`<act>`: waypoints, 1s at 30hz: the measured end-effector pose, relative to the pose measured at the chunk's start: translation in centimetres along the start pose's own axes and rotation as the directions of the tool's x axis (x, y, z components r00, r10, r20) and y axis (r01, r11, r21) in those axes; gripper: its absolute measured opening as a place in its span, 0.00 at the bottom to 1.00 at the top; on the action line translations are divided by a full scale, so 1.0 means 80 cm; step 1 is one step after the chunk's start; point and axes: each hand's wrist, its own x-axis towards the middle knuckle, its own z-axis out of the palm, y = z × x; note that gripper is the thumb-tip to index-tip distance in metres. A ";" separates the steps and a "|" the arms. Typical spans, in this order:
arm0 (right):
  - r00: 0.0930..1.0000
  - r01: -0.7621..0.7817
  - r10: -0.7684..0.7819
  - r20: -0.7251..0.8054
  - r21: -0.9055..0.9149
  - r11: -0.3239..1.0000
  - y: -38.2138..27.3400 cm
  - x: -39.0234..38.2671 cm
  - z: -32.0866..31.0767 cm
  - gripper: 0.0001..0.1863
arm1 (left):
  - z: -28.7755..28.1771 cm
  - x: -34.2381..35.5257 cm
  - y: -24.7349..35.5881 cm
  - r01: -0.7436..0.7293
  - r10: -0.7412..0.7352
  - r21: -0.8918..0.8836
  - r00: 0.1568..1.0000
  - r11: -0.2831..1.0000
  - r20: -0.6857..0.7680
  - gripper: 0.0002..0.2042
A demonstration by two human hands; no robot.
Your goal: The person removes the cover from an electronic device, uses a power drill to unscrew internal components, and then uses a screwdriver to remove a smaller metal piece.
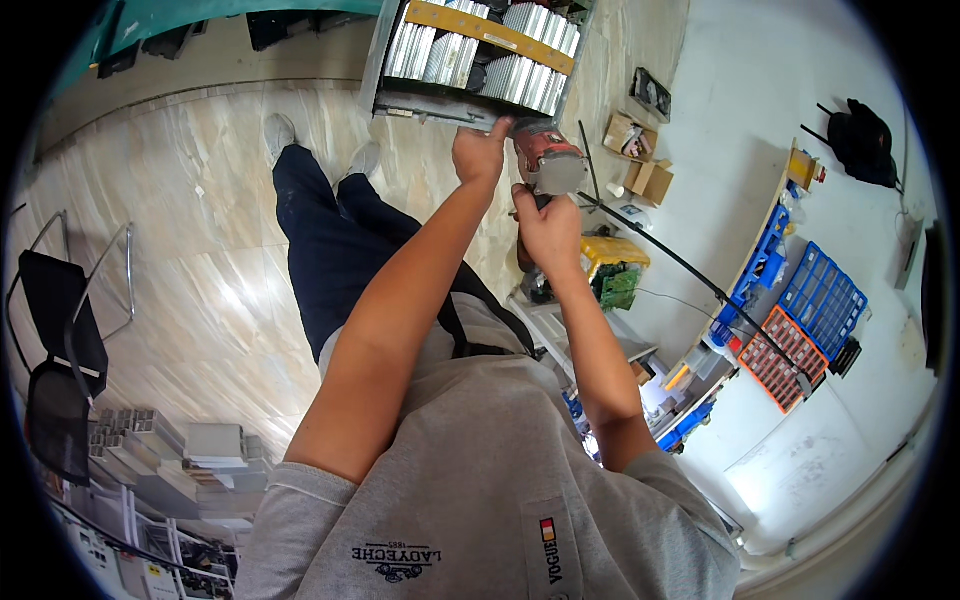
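My left hand (477, 155) is at the lower front edge of a metal case (420, 100), thumb pointing up and fingers curled; what it holds there is hidden. Silver finned metal blocks (532, 75) sit inside the case beneath a yellow crossbar (490, 35). My right hand (550, 230) grips the dark handle of a red-and-grey power tool (548, 150), whose head lies against the case's front edge, just right of my left hand.
A black chair (60, 310) stands at left on the tiled floor, near stacked metal profiles (140, 445). Cardboard boxes (650, 185), a yellow crate (612, 250), a long black pole (680, 265) and orange and blue parts bins (780, 365) are to the right.
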 end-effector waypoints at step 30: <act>0.976 -0.080 0.103 0.190 -0.126 0.989 -0.017 0.027 -0.030 0.24 | 0.022 0.005 -0.027 -0.108 0.108 0.009 0.988 0.994 -0.108 0.22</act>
